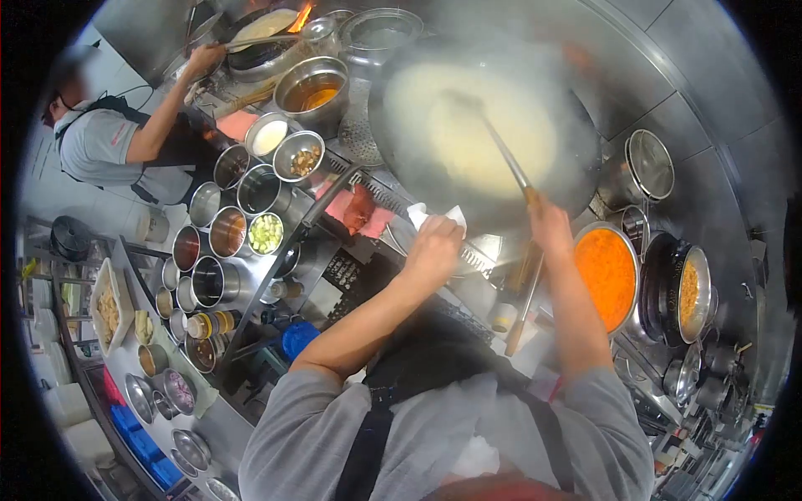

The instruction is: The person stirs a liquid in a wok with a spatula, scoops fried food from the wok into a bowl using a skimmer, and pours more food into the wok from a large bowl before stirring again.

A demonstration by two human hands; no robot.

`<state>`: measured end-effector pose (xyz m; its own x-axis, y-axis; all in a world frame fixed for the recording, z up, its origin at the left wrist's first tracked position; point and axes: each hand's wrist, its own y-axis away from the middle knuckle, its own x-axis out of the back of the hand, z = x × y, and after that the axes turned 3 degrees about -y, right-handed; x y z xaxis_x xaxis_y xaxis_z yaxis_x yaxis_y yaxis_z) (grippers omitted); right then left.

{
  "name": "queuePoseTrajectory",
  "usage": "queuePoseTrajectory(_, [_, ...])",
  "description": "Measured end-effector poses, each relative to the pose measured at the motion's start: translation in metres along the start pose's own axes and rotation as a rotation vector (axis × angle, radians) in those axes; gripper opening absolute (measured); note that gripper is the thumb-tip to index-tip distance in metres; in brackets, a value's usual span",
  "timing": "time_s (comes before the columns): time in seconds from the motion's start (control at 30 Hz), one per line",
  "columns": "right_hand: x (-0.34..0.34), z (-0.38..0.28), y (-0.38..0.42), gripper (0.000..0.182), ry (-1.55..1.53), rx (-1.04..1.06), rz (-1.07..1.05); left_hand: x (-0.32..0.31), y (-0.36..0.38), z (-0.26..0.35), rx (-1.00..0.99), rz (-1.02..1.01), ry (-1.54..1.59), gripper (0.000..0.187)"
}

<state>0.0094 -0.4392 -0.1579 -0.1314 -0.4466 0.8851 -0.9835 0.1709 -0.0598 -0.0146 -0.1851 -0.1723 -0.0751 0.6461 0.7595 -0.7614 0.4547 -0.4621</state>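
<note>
A large wok [576, 154] in front of me holds pale yellow food [493, 125] under rising steam. My right hand [549, 224] is closed round the wooden grip of a long-handled wok utensil [507, 156]. Its metal shaft slants into the food, and steam blurs its head. At the near left rim of the wok, my left hand [434, 248] is closed on a white cloth [455, 215]. Below my right hand lies another wooden handle [520, 321].
Beside my right forearm stands a pot of orange liquid [605, 280], with a strainer [650, 164] behind it. Metal containers, one with chopped green vegetables [266, 234], crowd the left. A co-worker [109, 142] stirs a smaller pan near a flame [301, 18] at upper left.
</note>
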Motion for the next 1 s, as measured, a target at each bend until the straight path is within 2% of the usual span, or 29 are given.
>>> queuePoseTrajectory(0.17, [0.021,-0.003,-0.030,0.034,0.056,-0.076,0.123,-0.003,0.001,0.002,0.007,0.005,-0.011,0.024])
queuePoseTrajectory(0.27, [0.041,0.038,-0.045,0.031,0.187,-0.128,0.120,-0.007,0.002,0.000,-0.031,0.066,-0.008,0.024])
queuePoseTrajectory(0.4, [0.108,0.067,-0.012,0.032,0.174,-0.004,0.174,-0.008,0.002,0.003,-0.070,0.119,-0.031,0.021])
queuePoseTrajectory(0.5, [0.160,0.074,0.026,0.033,0.177,-0.086,0.144,-0.007,0.002,0.005,-0.056,0.102,-0.021,0.027])
queuePoseTrajectory(0.57, [0.186,0.087,0.048,0.033,0.219,0.070,0.118,-0.001,0.004,0.011,-0.024,0.122,0.054,0.033])
queuePoseTrajectory(0.63, [0.203,0.072,0.076,0.033,0.243,-0.004,0.074,0.009,0.005,0.018,-0.011,0.158,0.057,0.034])
queuePoseTrajectory(0.7, [0.209,0.075,0.100,0.035,0.208,0.080,0.031,0.013,0.009,0.016,0.017,0.203,0.006,0.035])
queuePoseTrajectory(0.73, [0.209,0.066,0.110,0.038,0.251,0.051,-0.007,0.013,0.011,0.013,0.032,0.212,0.005,0.035])
queuePoseTrajectory(0.8, [0.201,0.057,0.123,0.038,0.158,0.032,-0.044,0.012,0.015,0.005,0.128,0.147,-0.152,0.035])
queuePoseTrajectory(0.83, [0.188,0.065,0.127,0.038,0.133,0.095,-0.039,0.011,0.016,-0.004,0.132,0.053,-0.176,0.036])
queuePoseTrajectory(0.87, [0.176,0.068,0.128,0.039,0.106,0.158,-0.034,0.010,0.016,-0.009,0.134,0.056,-0.179,0.036])
queuePoseTrajectory(0.9, [0.166,0.064,0.130,0.040,0.100,0.114,-0.057,0.010,0.016,-0.013,0.095,0.032,-0.197,0.037])
queuePoseTrajectory(0.93, [0.146,0.078,0.125,0.039,0.073,0.228,-0.039,0.011,0.015,-0.017,0.056,0.006,-0.214,0.037])
queuePoseTrajectory(1.0, [0.117,0.069,0.116,0.039,0.062,0.230,-0.026,0.012,0.013,-0.019,0.035,0.032,-0.209,0.032])
